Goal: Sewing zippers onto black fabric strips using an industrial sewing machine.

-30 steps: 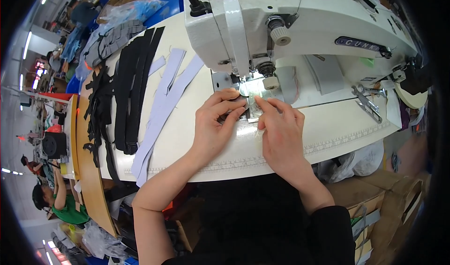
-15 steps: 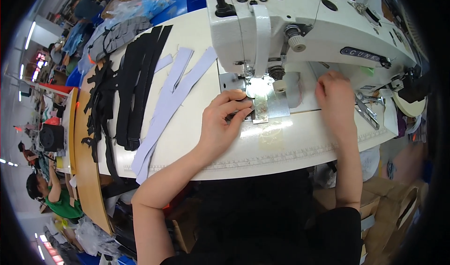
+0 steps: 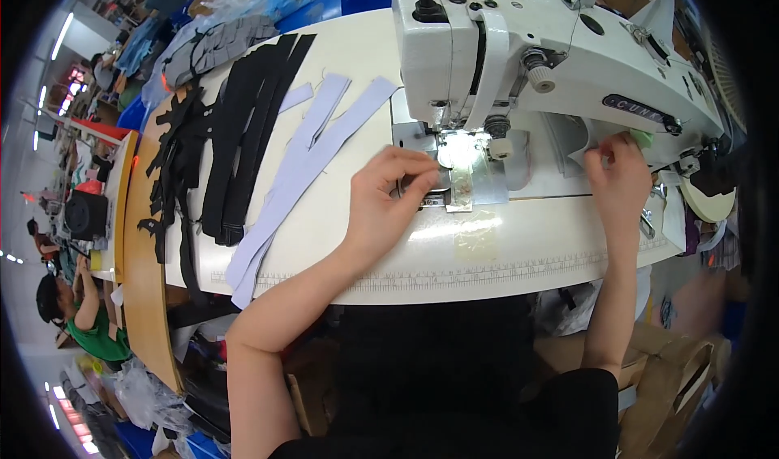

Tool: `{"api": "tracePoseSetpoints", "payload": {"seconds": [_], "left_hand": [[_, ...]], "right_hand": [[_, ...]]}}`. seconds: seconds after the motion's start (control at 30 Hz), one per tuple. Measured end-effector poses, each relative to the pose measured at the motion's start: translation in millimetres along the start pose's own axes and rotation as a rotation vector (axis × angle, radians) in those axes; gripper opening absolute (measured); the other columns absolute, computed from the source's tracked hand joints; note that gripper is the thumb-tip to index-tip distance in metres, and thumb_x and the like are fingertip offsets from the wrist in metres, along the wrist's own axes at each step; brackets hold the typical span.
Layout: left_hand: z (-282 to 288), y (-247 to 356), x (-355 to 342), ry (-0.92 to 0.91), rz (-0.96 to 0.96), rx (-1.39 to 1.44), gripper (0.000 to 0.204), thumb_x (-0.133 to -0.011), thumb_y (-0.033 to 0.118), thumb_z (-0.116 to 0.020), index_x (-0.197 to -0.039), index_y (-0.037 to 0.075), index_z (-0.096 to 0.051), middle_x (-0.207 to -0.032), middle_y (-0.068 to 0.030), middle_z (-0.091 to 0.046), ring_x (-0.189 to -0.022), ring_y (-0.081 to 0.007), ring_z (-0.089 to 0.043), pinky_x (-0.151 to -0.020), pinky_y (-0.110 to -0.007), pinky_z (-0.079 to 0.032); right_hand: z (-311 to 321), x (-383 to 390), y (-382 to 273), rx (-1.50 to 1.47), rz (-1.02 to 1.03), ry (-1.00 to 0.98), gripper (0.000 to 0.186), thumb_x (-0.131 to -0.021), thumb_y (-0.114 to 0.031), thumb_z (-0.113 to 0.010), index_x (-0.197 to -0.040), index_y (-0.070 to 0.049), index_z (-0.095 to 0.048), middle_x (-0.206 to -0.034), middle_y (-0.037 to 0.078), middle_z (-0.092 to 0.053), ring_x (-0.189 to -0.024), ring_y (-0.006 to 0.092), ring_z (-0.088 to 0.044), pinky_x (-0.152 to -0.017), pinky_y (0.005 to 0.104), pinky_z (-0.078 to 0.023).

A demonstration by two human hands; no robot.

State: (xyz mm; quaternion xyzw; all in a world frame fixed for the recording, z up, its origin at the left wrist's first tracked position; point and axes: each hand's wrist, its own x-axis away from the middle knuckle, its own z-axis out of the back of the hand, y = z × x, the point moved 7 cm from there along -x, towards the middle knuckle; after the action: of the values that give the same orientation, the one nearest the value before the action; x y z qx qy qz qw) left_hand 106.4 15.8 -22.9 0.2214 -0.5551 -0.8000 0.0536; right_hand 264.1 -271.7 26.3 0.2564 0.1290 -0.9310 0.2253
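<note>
My left hand (image 3: 388,199) is at the needle area of a white sewing machine (image 3: 519,61), left of the lit presser foot. Its thumb and forefinger are pinched together over the metal plate (image 3: 491,181); whatever they hold, if anything, is too small to make out. Under the machine's arm, my right hand (image 3: 621,185) is closed at the curled edge of a grey fabric piece (image 3: 571,138), lifting that edge a little off the table. A translucent strip of tape (image 3: 475,240) lies on the tabletop in front of the plate.
Lilac fabric strips (image 3: 304,163) and black strips (image 3: 243,134) lie on the left of the white table (image 3: 365,248). A ruler scale runs along the front edge. Metal tools (image 3: 647,219) lie beside my right wrist. A person in green (image 3: 97,329) works at far left.
My right hand has moved right and nearer, uncovering more grey fabric. My left fingertips have lifted slightly from the metal plate. The whole view has shifted a little.
</note>
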Motion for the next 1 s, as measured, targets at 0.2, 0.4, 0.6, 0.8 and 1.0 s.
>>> {"api": "tracePoseSetpoints", "payload": {"seconds": [0.2, 0.4, 0.6, 0.8, 1.0], "left_hand": [[-32, 26, 7, -0.331, 0.127, 0.338, 0.020, -0.097, 0.015, -0.075, -0.111, -0.001, -0.077, -0.116, -0.0114, -0.073, -0.105, -0.0192, -0.072, -0.091, -0.030, -0.057], [-106, 16, 17, -0.499, 0.716, 0.957, 0.056, -0.098, 0.040, -0.076, -0.128, -0.006, -0.063, -0.117, -0.0137, -0.073, -0.102, -0.0192, -0.072, -0.092, -0.033, -0.058], [-110, 2, 22, -0.333, 0.814, 0.658, 0.038, -0.101, 0.023, -0.073, -0.127, -0.002, -0.063, -0.121, -0.0125, -0.071, -0.106, -0.0159, -0.070, -0.088, -0.030, -0.059], [-70, 2, 54, -0.311, 0.358, 0.605, 0.032, -0.101, 0.009, -0.070, -0.130, -0.001, -0.063, -0.116, -0.0052, -0.073, -0.106, -0.0110, -0.068, -0.092, -0.029, -0.055], [-80, 19, 63, -0.367, 0.274, 0.702, 0.022, -0.097, 0.008, -0.070, -0.116, -0.003, -0.067, -0.096, -0.0082, -0.074, -0.094, -0.0096, -0.064, -0.087, -0.030, -0.053]], "right_hand": [[36, 25, -19, -0.313, 0.026, 0.091, 0.015, -0.073, -0.008, -0.068, -0.081, -0.003, -0.058, -0.090, 0.012, -0.063, -0.081, 0.0324, -0.062, -0.069, 0.0400, -0.049], [66, 97, -127, -0.511, 0.533, -0.164, 0.024, -0.059, -0.008, -0.072, -0.079, -0.004, -0.058, -0.100, 0.012, -0.064, -0.082, 0.0304, -0.059, -0.071, 0.0432, -0.044], [71, 200, -178, -1.037, 0.953, -0.946, 0.021, -0.074, -0.022, -0.076, -0.081, -0.005, -0.066, -0.094, 0.008, -0.065, -0.089, 0.0274, -0.063, -0.087, 0.0403, -0.048], [51, 105, -135, -1.165, 0.187, -0.667, 0.035, -0.079, -0.020, -0.087, -0.106, -0.006, -0.072, -0.112, 0.011, -0.069, -0.105, 0.0300, -0.065, -0.092, 0.0384, -0.051], [4, 79, -97, -0.752, 0.054, -0.475, 0.029, -0.091, -0.019, -0.076, -0.108, 0.001, -0.065, -0.096, 0.011, -0.061, -0.096, 0.0315, -0.055, -0.089, 0.0392, -0.043]]}}
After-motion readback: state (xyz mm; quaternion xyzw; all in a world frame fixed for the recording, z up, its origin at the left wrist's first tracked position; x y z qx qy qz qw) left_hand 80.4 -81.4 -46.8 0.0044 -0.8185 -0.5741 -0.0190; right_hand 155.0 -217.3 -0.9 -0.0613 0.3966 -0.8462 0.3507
